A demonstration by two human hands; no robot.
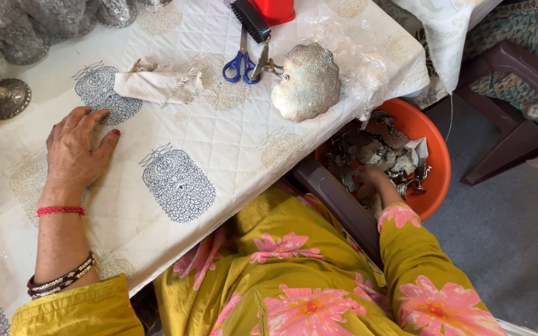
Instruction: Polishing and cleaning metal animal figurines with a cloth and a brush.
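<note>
My left hand (77, 149) rests flat on the white quilted tablecloth (231, 137), fingers spread, holding nothing. My right hand (370, 182) reaches down into an orange tub (434, 155) beside the table, its fingers buried among several grey metal pieces (375, 152); what it grips is hidden. A silver scalloped metal plate (307, 82) lies on the table near its right edge. Blue-handled scissors (242, 61) lie just left of the plate.
A crumpled cream cloth (157, 85) lies at the table's middle back. A black brush (250, 18) and red container (274, 9) sit at the far edge. Wrapped silver ware (26, 31) stands at back left. A dark plastic chair (512, 93) stands right.
</note>
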